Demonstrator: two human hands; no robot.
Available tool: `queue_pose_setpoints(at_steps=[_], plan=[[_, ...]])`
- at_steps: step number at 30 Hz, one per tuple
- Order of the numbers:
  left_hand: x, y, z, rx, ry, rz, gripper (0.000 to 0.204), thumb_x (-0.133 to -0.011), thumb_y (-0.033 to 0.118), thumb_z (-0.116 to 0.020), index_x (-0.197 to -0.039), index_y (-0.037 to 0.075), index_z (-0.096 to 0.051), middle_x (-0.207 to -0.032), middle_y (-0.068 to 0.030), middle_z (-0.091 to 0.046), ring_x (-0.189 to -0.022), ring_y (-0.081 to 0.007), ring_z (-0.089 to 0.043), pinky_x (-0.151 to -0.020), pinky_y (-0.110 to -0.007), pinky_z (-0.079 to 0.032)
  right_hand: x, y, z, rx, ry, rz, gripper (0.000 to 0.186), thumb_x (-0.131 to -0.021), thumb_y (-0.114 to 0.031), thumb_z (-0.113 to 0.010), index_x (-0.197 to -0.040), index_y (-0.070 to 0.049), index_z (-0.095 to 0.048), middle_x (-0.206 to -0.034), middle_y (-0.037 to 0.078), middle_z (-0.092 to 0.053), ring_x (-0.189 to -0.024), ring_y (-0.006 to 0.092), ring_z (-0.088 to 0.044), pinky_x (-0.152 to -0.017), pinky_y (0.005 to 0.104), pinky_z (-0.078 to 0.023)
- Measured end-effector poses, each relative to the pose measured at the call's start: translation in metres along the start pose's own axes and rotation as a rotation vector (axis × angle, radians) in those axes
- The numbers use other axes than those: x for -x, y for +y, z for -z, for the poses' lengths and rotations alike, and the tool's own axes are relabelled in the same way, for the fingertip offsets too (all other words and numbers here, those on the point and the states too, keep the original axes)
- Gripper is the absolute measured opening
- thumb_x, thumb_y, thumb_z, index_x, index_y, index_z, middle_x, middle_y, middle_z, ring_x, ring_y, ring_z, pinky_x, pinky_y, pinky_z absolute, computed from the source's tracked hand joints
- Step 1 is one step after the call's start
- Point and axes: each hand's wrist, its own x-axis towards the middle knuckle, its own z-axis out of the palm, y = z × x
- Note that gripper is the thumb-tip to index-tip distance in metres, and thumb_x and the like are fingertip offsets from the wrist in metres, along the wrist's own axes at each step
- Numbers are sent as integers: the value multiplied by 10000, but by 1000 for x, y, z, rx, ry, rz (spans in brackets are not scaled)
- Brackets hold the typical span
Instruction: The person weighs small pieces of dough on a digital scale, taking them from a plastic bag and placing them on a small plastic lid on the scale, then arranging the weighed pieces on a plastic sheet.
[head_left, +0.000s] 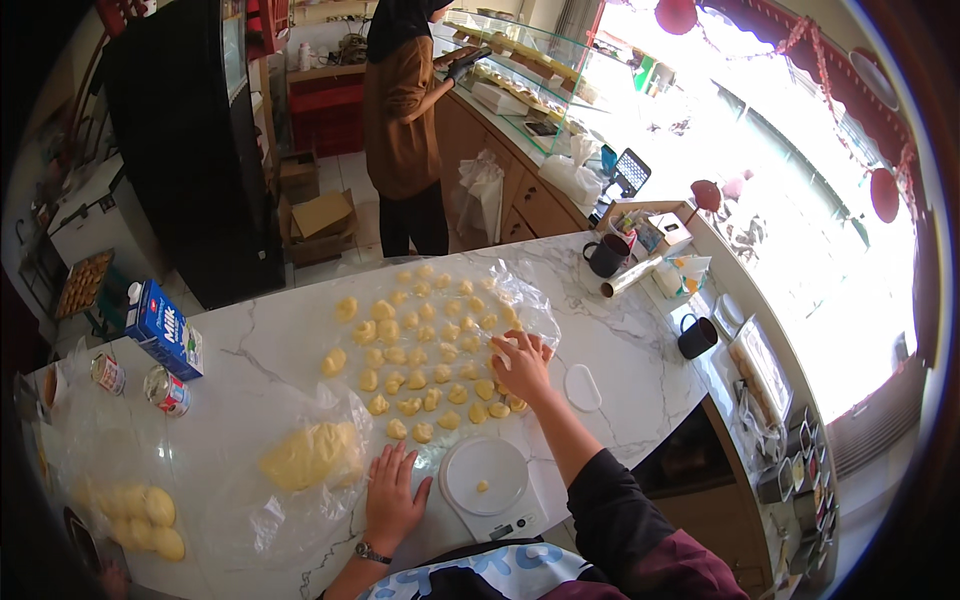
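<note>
Many small pieces of pale yellow dough (442, 373) lie in loose rows on a clear plastic sheet (530, 300) on the marble counter. Over the right edge of these pieces is my right hand (522, 365), its fingers apart and slightly bent, with the fingertips close to some dough. My left hand (395, 497) rests flat and open on the counter, beside a white digital kitchen scale (510, 527). A tiny bit of dough (482, 486) sits on the scale's round plate. To the left, a larger dough lump (315, 455) lies in clear plastic.
Right of the dough lies a white flat scraper (582, 388). Dark mugs (607, 256) stand farther right. A blue milk carton (165, 330), two cans (166, 391) and plastic-covered dough rolls (145, 520) occupy the left. Beyond the counter, a person (405, 120) stands by a glass display case (520, 70).
</note>
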Motion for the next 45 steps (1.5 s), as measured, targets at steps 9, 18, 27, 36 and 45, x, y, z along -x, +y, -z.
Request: queue_pose_setpoints(at_steps=[9, 18, 27, 36, 45], plan=[[0, -2, -1, 34, 28, -4, 441, -857, 323, -623, -1200, 55, -554, -1341, -161, -476, -1275, -358, -410, -1077, -488, -279, 5, -34, -5, 12, -77, 40, 390, -850, -378, -597, -1229, -285, -612, -1287, 24, -492, -1230, 244, -368, -1019, 460, -217], [0, -3, 2, 55, 37, -14, 416, -841, 292, -638, -1178, 58, -569, -1334, -166, -483, -1262, -379, -424, -1053, -512, -315, 3, -72, -8, -5, -97, 151, 426, -849, -445, -594, -1229, -253, -614, -1292, 31, -488, -1228, 255, -380, -1028, 477, -229], [-1, -4, 0, 124, 22, -4, 409, -839, 305, -640, -1171, 74, -576, -1323, -161, -494, -1272, -375, -414, -1068, -509, -283, 1, -81, -18, 0, -120, 175, 435, -836, -419, -614, -1221, -216, -616, -1267, 41, -496, -1234, 252, -376, -1016, 467, -234], [-2, -8, -2, 130, 20, -19, 388, -832, 299, -652, -1150, 89, -573, -1312, -145, -495, -1268, -363, -420, -1048, -523, -304, -5, -116, -17, 23, -141, 313, 409, -828, -372, -637, -1200, -201, -622, -1239, 50, -507, -1205, 260, -392, -1018, 468, -221], [-2, -10, -3, 156, 18, -46, 404, -808, 284, -678, -1147, 92, -571, -1295, -140, -496, -1270, -356, -410, -1037, -529, -312, -9, -149, -33, 25, -138, 383, 422, -809, -329, -633, -1203, -181, -597, -1224, 59, -509, -1192, 272, -414, -1001, 480, -247]])
